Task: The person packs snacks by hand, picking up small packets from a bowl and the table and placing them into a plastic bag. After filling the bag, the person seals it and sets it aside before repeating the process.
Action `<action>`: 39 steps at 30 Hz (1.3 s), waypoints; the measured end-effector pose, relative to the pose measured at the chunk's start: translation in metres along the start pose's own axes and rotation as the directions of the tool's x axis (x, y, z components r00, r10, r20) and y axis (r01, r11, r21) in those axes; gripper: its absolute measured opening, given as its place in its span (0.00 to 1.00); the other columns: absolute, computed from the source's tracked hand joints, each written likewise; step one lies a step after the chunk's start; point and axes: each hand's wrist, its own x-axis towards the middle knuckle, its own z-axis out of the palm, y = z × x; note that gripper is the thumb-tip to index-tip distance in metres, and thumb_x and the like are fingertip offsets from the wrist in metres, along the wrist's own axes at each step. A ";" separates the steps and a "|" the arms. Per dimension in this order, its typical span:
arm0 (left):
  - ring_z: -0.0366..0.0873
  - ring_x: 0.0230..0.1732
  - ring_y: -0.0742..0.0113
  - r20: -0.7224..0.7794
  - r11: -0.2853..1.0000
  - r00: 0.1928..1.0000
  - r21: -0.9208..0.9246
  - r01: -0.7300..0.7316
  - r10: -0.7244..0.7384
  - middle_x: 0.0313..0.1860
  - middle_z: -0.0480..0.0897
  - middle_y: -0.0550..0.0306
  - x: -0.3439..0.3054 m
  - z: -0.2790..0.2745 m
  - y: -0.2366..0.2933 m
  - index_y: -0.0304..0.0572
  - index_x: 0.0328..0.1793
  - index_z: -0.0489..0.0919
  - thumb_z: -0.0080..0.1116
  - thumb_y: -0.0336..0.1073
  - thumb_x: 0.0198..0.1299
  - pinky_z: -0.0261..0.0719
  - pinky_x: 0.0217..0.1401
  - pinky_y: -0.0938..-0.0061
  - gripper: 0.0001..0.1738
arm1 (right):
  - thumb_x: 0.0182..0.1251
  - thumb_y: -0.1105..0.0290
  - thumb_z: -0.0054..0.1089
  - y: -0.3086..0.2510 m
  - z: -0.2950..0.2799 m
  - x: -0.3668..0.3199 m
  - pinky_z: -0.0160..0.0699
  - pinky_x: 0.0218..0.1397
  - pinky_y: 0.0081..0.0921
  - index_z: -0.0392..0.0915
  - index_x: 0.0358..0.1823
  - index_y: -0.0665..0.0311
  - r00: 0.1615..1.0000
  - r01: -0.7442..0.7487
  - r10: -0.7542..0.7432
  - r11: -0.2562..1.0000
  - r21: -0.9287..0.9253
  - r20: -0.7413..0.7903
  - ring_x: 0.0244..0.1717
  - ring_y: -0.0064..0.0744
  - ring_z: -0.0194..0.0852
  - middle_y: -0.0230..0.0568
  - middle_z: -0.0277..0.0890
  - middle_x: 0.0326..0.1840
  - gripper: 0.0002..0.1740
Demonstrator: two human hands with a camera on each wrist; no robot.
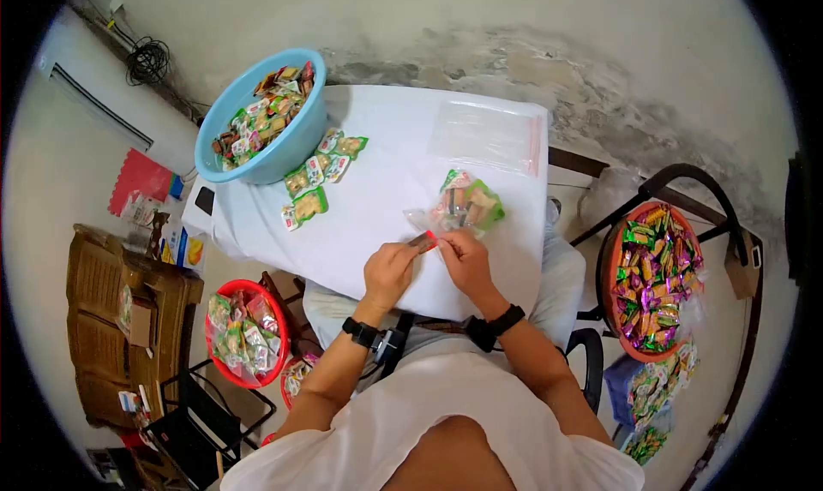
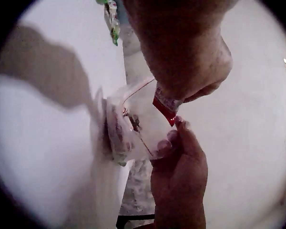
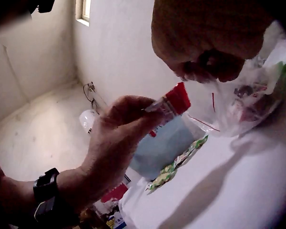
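Observation:
My left hand pinches a small snack packet with a bright red end, between thumb and fingers. Beside it, the right hand pinches the mouth of a clear zip bag, which lies on the table with several green and brown snack packets inside. In the left wrist view the red end of the snack packet is right at the right fingertips, by the bag's open mouth. The right wrist view shows the packet sticking out from the left fingers, near the clear bag.
A blue basin of mixed packets stands at the table's back left. Several green packets lie beside it. Flat clear bags lie at the back right. Red tubs and an orange basin of snacks flank the table.

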 end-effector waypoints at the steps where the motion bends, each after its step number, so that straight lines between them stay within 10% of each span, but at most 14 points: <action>1: 0.75 0.29 0.58 -0.004 0.998 0.999 -0.048 0.032 -0.032 0.30 0.77 0.56 0.002 0.008 0.003 0.43 0.35 0.78 0.59 0.21 0.40 0.73 0.28 0.68 0.13 | 0.59 0.76 0.57 -0.001 0.000 0.000 0.65 0.26 0.19 0.77 0.36 0.68 1.000 0.025 -0.025 1.000 -0.012 0.011 0.23 0.22 0.67 0.37 0.70 0.25 0.05; 11: 0.74 0.26 0.56 -0.014 0.928 0.962 -0.269 0.259 -0.273 0.27 0.73 0.53 -0.003 0.079 0.003 0.40 0.37 0.79 0.56 0.23 0.48 0.72 0.26 0.70 0.09 | 0.57 0.75 0.57 -0.003 -0.004 0.002 0.68 0.26 0.23 0.77 0.36 0.66 0.996 0.083 -0.082 0.994 -0.076 0.026 0.23 0.31 0.70 0.41 0.74 0.28 0.06; 14: 0.77 0.36 0.66 0.178 0.780 0.866 -0.380 0.498 -0.466 0.35 0.78 0.56 -0.004 0.081 0.015 0.36 0.42 0.79 0.53 0.27 0.55 0.75 0.38 0.76 0.09 | 0.58 0.70 0.56 -0.010 -0.010 0.001 0.73 0.36 0.32 0.77 0.35 0.63 0.993 -0.032 0.042 0.996 -0.086 0.110 0.36 0.44 0.75 0.42 0.75 0.33 0.06; 16: 0.76 0.44 0.68 0.397 0.214 0.775 -0.807 0.550 -0.492 0.45 0.79 0.57 -0.004 0.085 0.018 0.33 0.52 0.76 0.49 0.31 0.60 0.74 0.49 0.75 0.16 | 0.58 0.70 0.56 -0.006 -0.006 0.000 0.73 0.37 0.33 0.77 0.35 0.63 0.996 0.025 -0.019 0.997 -0.079 0.082 0.36 0.44 0.75 0.43 0.75 0.34 0.06; 17: 0.76 0.44 0.68 0.403 0.213 0.773 -0.804 0.554 -0.490 0.45 0.79 0.57 -0.004 0.083 0.017 0.33 0.52 0.76 0.49 0.31 0.60 0.74 0.49 0.75 0.16 | 0.58 0.71 0.55 -0.004 -0.005 -0.001 0.74 0.37 0.33 0.77 0.35 0.63 0.995 0.088 -0.084 0.993 -0.074 0.057 0.37 0.45 0.75 0.44 0.75 0.34 0.06; 19: 0.74 0.51 0.67 0.414 0.535 0.799 -0.594 0.600 -0.437 0.53 0.77 0.53 0.001 0.078 0.017 0.30 0.57 0.73 0.46 0.34 0.63 0.71 0.56 0.74 0.20 | 0.57 0.73 0.56 -0.006 -0.007 -0.003 0.73 0.34 0.31 0.77 0.35 0.65 0.995 0.078 -0.073 0.995 -0.070 0.066 0.33 0.44 0.75 0.45 0.76 0.34 0.05; 23: 0.78 0.48 0.60 0.403 0.621 0.853 -0.587 0.519 -0.332 0.50 0.79 0.51 0.004 0.092 0.007 0.36 0.55 0.75 0.53 0.30 0.56 0.75 0.49 0.74 0.19 | 0.56 0.76 0.57 -0.005 -0.008 -0.006 0.72 0.32 0.29 0.76 0.35 0.67 0.991 0.100 -0.093 0.992 -0.075 0.094 0.30 0.44 0.74 0.46 0.76 0.33 0.05; 26: 0.75 0.53 0.57 0.311 0.820 0.944 -0.508 0.264 -0.111 0.58 0.75 0.50 0.002 0.103 -0.011 0.39 0.57 0.74 0.55 0.32 0.54 0.73 0.53 0.70 0.21 | 0.56 0.76 0.57 0.002 -0.004 -0.007 0.72 0.31 0.29 0.76 0.35 0.67 0.987 0.153 -0.150 0.986 -0.067 0.056 0.28 0.43 0.74 0.46 0.75 0.32 0.05; 28: 0.73 0.55 0.55 0.197 0.981 0.964 -0.118 -0.155 0.176 0.62 0.72 0.50 0.015 0.101 -0.011 0.41 0.56 0.76 0.58 0.32 0.51 0.71 0.56 0.67 0.23 | 0.56 0.76 0.57 0.001 -0.005 -0.007 0.72 0.30 0.29 0.76 0.35 0.67 0.990 0.134 -0.130 0.989 -0.062 0.056 0.27 0.42 0.73 0.45 0.75 0.32 0.05; 37: 0.73 0.48 0.48 0.528 0.992 0.849 -0.106 0.064 0.002 0.47 0.78 0.50 -0.006 0.034 -0.003 0.41 0.46 0.79 0.57 0.29 0.48 0.71 0.55 0.58 0.16 | 0.56 0.74 0.59 -0.002 -0.019 -0.006 0.72 0.30 0.28 0.76 0.36 0.67 0.993 0.074 -0.065 0.992 -0.098 0.094 0.25 0.41 0.72 0.44 0.73 0.27 0.07; 39: 0.73 0.49 0.48 0.356 0.996 0.934 -0.086 0.009 0.022 0.47 0.77 0.49 -0.017 0.020 -0.012 0.40 0.46 0.79 0.58 0.29 0.47 0.70 0.55 0.58 0.17 | 0.55 0.73 0.61 -0.002 -0.025 -0.011 0.73 0.32 0.29 0.76 0.37 0.66 0.990 0.012 0.009 0.989 -0.147 0.142 0.24 0.40 0.72 0.43 0.72 0.26 0.08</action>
